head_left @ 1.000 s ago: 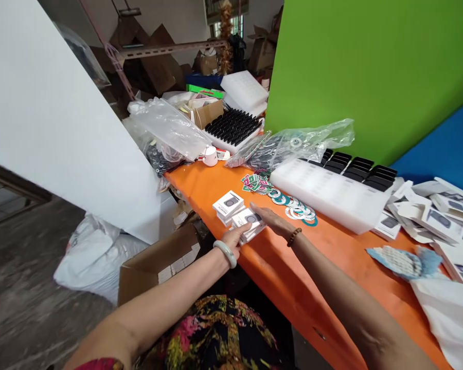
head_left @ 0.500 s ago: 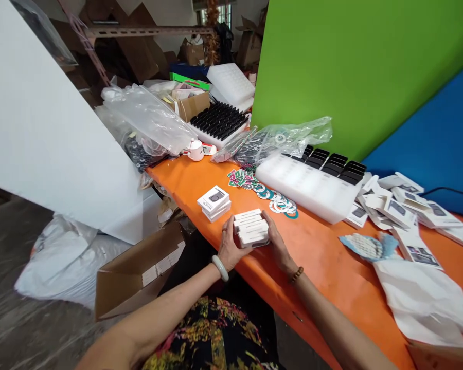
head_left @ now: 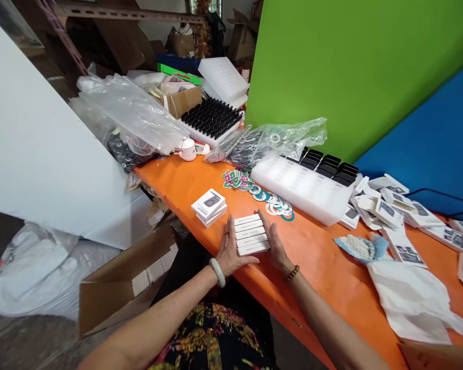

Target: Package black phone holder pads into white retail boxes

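Several slim white boxes stand on edge in a tidy row on the orange table, with printed lines on their narrow sides. Along the left end of the row lies my left hand, a pale bangle on its wrist, its thumb stretched out in front. My right hand, with a beaded bracelet, presses on the right end, so the row is held between both palms. Just beyond my left hand sits a short stack of the same white boxes, the top one printed with a dark round-cornered picture.
Round stickers and square cards lie behind the boxes. A white foam tray carries black pieces. Opened boxes and white sheeting cover the right side. A carton holding white boxes stands below, left.
The boxes between my hands have gone from uneven to lined up. My left thumb has swung outward from them. The whole view has shifted slightly.
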A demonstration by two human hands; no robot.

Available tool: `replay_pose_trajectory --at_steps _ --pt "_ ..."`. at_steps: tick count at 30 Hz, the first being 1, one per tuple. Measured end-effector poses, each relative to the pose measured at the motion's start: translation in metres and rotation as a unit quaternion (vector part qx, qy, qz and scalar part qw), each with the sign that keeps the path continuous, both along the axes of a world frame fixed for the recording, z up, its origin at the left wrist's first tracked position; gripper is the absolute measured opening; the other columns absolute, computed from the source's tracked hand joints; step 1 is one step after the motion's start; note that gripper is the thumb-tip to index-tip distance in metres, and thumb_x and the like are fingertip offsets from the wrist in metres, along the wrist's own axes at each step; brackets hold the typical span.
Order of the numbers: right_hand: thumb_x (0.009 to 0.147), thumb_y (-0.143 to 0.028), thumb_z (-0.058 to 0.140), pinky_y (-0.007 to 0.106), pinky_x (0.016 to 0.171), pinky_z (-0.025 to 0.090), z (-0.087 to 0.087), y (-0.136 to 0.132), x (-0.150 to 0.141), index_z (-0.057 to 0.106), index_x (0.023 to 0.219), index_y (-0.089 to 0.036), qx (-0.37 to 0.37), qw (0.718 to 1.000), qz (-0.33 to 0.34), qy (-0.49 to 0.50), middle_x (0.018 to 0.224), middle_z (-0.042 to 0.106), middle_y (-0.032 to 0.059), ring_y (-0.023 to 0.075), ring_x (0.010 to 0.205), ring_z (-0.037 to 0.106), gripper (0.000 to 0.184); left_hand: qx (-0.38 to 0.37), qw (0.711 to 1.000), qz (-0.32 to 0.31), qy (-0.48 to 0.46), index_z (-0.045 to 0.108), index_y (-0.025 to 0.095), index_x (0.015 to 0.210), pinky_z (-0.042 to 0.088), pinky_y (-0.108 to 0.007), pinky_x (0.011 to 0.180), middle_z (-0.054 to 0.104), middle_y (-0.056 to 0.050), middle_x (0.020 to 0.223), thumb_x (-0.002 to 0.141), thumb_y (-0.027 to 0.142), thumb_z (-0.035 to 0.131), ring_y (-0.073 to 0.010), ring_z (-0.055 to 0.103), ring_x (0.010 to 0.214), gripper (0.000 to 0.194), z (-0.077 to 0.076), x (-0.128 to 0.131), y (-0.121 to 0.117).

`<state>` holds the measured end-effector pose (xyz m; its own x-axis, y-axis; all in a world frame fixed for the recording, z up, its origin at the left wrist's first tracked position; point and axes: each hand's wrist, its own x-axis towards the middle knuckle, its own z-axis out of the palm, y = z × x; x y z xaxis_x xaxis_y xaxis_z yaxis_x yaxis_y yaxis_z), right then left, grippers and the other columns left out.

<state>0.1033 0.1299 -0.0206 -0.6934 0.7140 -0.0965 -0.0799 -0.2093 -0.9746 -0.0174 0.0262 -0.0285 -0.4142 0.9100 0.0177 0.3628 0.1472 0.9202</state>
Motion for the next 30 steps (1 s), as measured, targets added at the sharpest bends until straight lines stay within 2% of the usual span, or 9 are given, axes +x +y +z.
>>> replay_pose_trajectory --at_steps 6,12,14,16,18,21,25,27,30 --pt "0.087 -0.073 0.018 0.046 0.118 0.017 0.002 -0.010 0.002 0.030 0.146 -0.039 0.016 0.999 -0.030 -0.024 0.151 0.035 -0.0048 0.0228 0.142 0.024 0.069 -0.018 1.000 -0.011 -0.002 -0.007 0.026 0.149 0.019 -0.058 0.113 0.015 -0.019 0.155 0.045 0.037 0.090 -0.0369 0.016 0.143 0.143 0.003 -0.008 0.000" --pt "0.092 -0.064 0.017 0.043 0.120 0.011 -0.003 -0.015 0.006 0.027 0.148 -0.036 0.033 0.998 -0.040 -0.022 0.154 0.028 -0.0042 0.0219 0.143 0.020 0.063 -0.025 1.000 -0.003 0.015 0.002 0.030 0.150 0.024 -0.059 0.111 0.022 -0.017 0.153 0.050 0.039 0.087 -0.0384 0.024 0.140 0.132 0.000 -0.010 0.001" --pt "0.093 -0.062 0.022 0.043 0.119 0.013 -0.003 -0.008 0.011 0.027 0.147 -0.034 0.066 0.997 -0.021 -0.033 0.153 0.029 -0.0015 0.0236 0.142 0.022 0.061 -0.025 0.999 -0.013 0.026 0.001 0.027 0.150 0.025 -0.056 0.112 0.025 -0.018 0.151 0.051 0.040 0.087 -0.0375 0.027 0.139 0.132 0.001 -0.011 0.000" --pt "0.089 -0.065 0.035 0.046 0.117 0.020 0.000 0.004 0.016 0.025 0.148 -0.032 0.123 0.991 0.034 -0.046 0.151 0.031 0.0036 0.0278 0.140 0.026 0.069 -0.029 0.998 -0.026 0.044 0.000 0.024 0.150 0.027 -0.054 0.112 0.027 -0.019 0.148 0.051 0.043 0.087 -0.0374 0.030 0.137 0.133 0.003 -0.014 -0.001" --pt "0.079 -0.068 0.054 0.049 0.114 0.026 0.007 0.018 0.022 0.020 0.150 -0.030 0.206 0.969 0.109 -0.078 0.151 0.029 0.0079 0.0323 0.138 0.029 0.087 -0.033 0.997 -0.037 0.060 0.001 0.023 0.150 0.030 -0.053 0.110 0.030 -0.020 0.146 0.052 0.045 0.086 -0.0378 0.034 0.134 0.132 0.005 -0.017 -0.001" --pt "0.067 -0.062 0.071 0.051 0.111 0.031 0.023 0.037 0.027 0.010 0.152 -0.031 0.345 0.903 0.205 -0.155 0.153 0.023 0.0107 0.0360 0.138 0.027 0.108 -0.039 0.995 -0.062 0.072 0.002 0.021 0.150 0.033 -0.053 0.107 0.033 -0.020 0.143 0.054 0.047 0.084 -0.0380 0.037 0.131 0.129 0.008 -0.022 0.003" --pt "0.080 -0.046 0.064 0.053 0.105 0.038 0.039 0.043 0.029 0.009 0.152 -0.026 0.467 0.816 0.270 -0.208 0.145 0.030 0.0165 0.0362 0.133 0.035 0.093 -0.016 0.992 -0.086 0.096 0.005 0.020 0.149 0.034 -0.054 0.107 0.034 -0.020 0.142 0.054 0.053 0.082 -0.0376 0.036 0.132 0.127 0.007 -0.023 0.008" --pt "0.082 -0.034 0.058 0.052 0.101 0.043 0.041 0.034 0.029 0.010 0.152 -0.023 0.497 0.794 0.274 -0.220 0.140 0.035 0.0174 0.0351 0.128 0.041 0.086 0.020 0.989 -0.099 0.109 0.007 0.019 0.148 0.035 -0.053 0.108 0.036 -0.019 0.140 0.054 0.056 0.080 -0.0366 0.037 0.131 0.126 0.006 -0.022 0.002" --pt "0.077 -0.023 0.055 0.049 0.093 0.049 0.040 0.009 0.026 0.009 0.152 -0.022 0.523 0.782 0.254 -0.222 0.135 0.038 0.0170 0.0340 0.121 0.046 0.088 0.058 0.983 -0.121 0.123 0.005 0.019 0.148 0.037 -0.048 0.109 0.040 -0.019 0.138 0.054 0.057 0.080 -0.0350 0.041 0.129 0.127 0.006 -0.025 -0.021"
